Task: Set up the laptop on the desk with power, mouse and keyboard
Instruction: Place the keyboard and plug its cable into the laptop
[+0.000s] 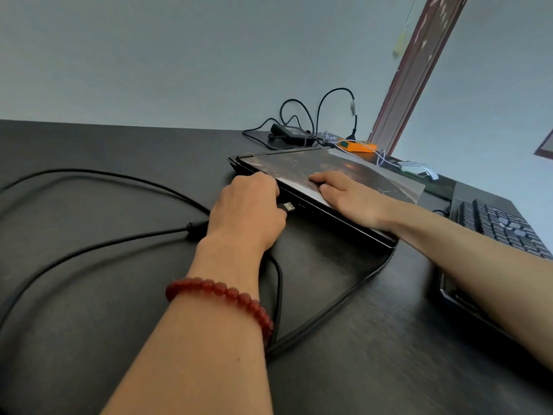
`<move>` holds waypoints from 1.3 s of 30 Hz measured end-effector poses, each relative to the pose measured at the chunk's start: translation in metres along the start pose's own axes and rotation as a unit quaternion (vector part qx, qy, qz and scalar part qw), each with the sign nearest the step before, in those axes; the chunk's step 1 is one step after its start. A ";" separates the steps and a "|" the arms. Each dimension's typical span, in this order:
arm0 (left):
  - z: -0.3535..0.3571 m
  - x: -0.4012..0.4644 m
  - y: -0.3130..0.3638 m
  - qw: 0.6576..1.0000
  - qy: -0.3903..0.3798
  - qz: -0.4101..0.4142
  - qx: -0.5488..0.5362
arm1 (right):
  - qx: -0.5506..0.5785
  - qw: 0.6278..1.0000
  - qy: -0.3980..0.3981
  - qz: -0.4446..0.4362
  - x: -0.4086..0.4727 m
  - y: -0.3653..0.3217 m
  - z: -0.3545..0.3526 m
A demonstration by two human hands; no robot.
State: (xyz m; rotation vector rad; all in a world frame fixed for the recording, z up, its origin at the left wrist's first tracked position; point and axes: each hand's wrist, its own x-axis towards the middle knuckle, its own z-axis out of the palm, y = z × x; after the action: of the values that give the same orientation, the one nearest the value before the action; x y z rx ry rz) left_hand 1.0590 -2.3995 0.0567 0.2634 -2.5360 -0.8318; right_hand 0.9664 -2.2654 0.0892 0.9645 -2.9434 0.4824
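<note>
Currently my left hand (248,209) pinches the USB plug (288,206) just beside the closed laptop (329,175) edge. My right hand (350,196) lies spread flat on its lid.

A plain home or small office workspace is suggested by a dark wood-grain desk (89,151) set against a bare, pale grey-blue wall (179,55), with a reddish-brown door frame (413,70) seen at the right. Computer equipment is spread over the desk: a closed laptop (338,172), a black keyboard (502,226), a light-coloured mouse (419,169), a black power adapter (291,133) with looping cables and a small orange box (357,146). No shop, kitchen or workshop fittings are shown, so which of the two it is cannot be told.
</note>
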 end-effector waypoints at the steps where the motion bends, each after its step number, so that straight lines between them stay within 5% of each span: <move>1: 0.000 0.001 0.000 1.000 0.005 -0.005 -0.013 | 0.004 1.000 0.000 0.000 0.000 0.000 0.001; 17: -0.002 0.004 0.003 0.995 -0.013 0.001 -0.099 | 0.015 1.000 0.002 -0.002 0.000 0.001 0.001; 30: 0.003 -0.001 0.016 0.995 -0.031 0.017 0.089 | 0.027 1.000 0.008 -0.012 -0.001 0.000 0.001; 39: -0.001 0.001 0.023 0.996 -0.048 0.009 0.078 | 0.009 1.000 0.012 -0.001 -0.001 -0.002 0.000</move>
State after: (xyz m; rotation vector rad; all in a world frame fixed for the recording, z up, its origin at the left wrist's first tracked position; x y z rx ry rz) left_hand 1.0581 -2.3821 0.0710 0.2546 -2.6933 -0.6551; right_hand 0.9686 -2.2664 0.0894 0.9560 -2.9214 0.5186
